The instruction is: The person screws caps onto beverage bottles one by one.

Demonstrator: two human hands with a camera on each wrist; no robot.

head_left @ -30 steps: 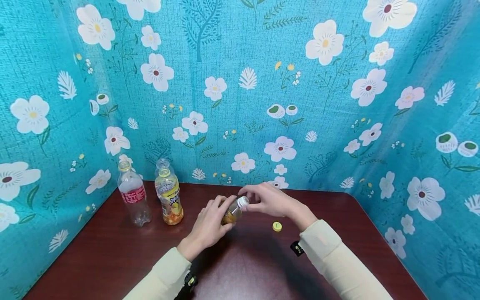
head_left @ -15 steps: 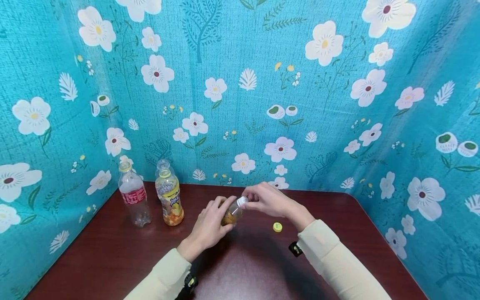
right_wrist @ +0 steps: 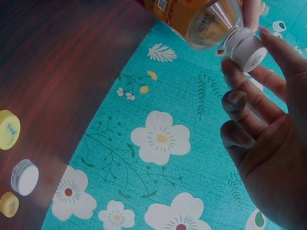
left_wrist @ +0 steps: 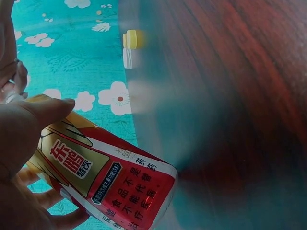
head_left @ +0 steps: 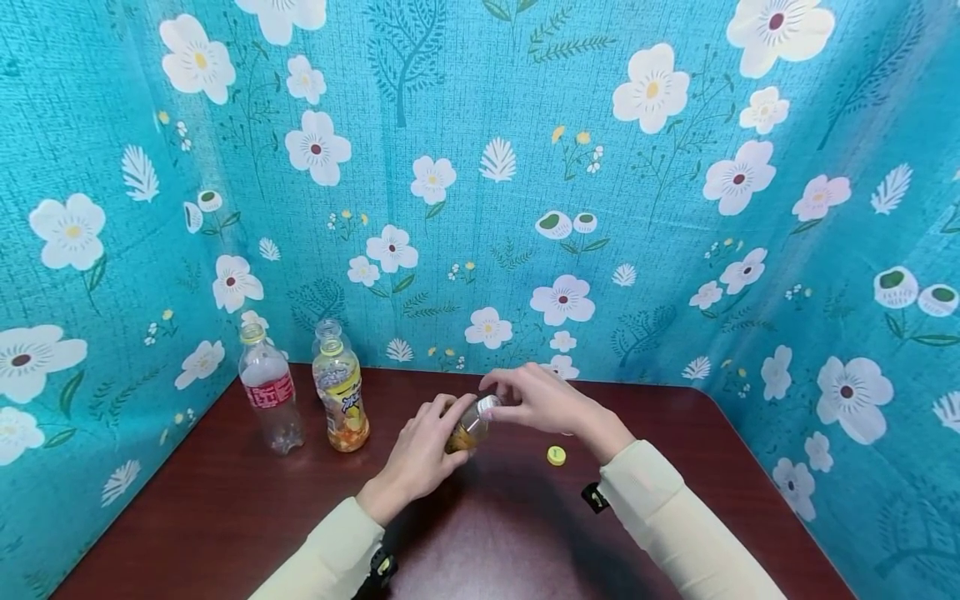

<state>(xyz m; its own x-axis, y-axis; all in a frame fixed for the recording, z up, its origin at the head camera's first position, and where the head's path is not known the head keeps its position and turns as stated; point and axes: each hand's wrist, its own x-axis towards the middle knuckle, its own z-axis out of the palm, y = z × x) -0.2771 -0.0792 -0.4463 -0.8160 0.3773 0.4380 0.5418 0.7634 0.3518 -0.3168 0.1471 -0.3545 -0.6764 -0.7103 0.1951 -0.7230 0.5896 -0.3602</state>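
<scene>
In the head view my left hand (head_left: 416, 448) grips a drink bottle around its body, holding it tilted with the neck to the upper right. The left wrist view shows the bottle (left_wrist: 112, 165) with its red and gold label, its base low by the table. A white cap (right_wrist: 252, 53) sits on the neck. My right hand (head_left: 543, 402) is at that end, thumb and fingertips pinching the cap. Amber colour shows through the bottle's clear shoulder in the right wrist view. Part of the bottle's body is hidden behind my left hand.
At the left stand an uncapped bottle with a red label (head_left: 270, 392) and one with a yellow label (head_left: 348, 404). Another clear bottle (head_left: 327, 328) is partly hidden behind. Loose caps lie on the table: yellow (right_wrist: 8, 129), white (right_wrist: 26, 177) and smaller yellow (right_wrist: 9, 204).
My right fingers shift slightly around the white cap, bunching closer and then spreading again. The bottle and my left hand stay almost where they were.
</scene>
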